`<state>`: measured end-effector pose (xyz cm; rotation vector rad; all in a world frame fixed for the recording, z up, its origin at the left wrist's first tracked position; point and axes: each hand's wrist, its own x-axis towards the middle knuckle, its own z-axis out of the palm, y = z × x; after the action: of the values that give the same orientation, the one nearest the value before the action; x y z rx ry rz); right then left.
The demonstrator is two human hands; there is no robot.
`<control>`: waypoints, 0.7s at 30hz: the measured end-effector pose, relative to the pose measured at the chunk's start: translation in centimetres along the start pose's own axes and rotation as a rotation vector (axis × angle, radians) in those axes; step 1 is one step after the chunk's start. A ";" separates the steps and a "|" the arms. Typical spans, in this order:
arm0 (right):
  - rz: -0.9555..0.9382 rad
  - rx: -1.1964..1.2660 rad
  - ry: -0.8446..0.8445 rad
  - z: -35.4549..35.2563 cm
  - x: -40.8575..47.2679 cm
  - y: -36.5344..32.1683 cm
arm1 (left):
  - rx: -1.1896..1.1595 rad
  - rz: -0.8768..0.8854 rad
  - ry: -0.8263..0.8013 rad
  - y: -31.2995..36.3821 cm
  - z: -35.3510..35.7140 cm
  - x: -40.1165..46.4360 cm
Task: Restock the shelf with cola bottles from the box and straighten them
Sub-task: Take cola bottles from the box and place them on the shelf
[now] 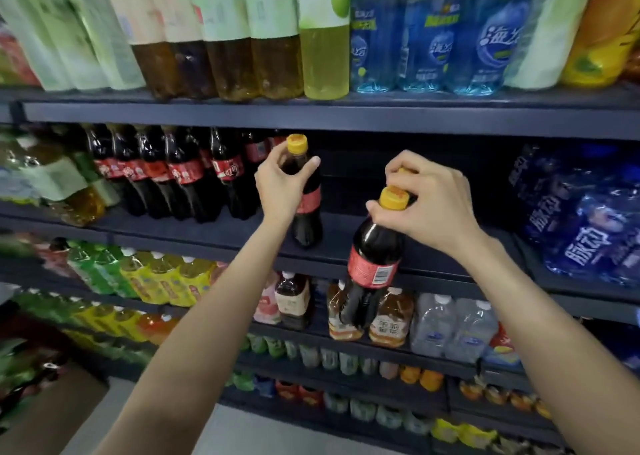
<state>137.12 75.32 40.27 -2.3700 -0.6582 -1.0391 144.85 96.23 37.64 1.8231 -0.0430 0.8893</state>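
My left hand (282, 182) grips the neck of a cola bottle (308, 208) with a yellow cap and red label; the bottle stands upright on the dark second shelf (433, 246). My right hand (429, 201) holds a second cola bottle (372, 267) by its yellow cap, hanging in front of the shelf edge and tilted slightly. Another yellow cap shows behind my right fingers. A row of several cola bottles (187, 174) stands on the same shelf to the left. A wide bare stretch of shelf lies between the placed bottle and the blue bottles.
Blue-wrapped bottles (585, 219) fill the shelf's right end. Tea and blue drink bottles (325, 35) stand on the shelf above. Tea and water bottles (391, 316) sit on the shelf below. A brown cardboard box (45, 409) shows at lower left.
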 end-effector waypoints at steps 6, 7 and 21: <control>0.017 -0.061 -0.023 2.3 1.5 -1.5 | -0.021 -0.003 -0.027 -2.0 1.3 1.4; 0.024 -0.062 -0.030 2.5 1.6 -1.7 | -0.007 -0.002 -0.032 -2.1 1.5 1.5; -0.114 -0.042 -0.101 2.5 1.3 -3.1 | -0.315 0.088 -0.251 -1.6 -3.8 -5.8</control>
<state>137.38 79.49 40.46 -2.4594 -0.8245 -0.9941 139.26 97.91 33.55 1.6341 -0.4023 0.6660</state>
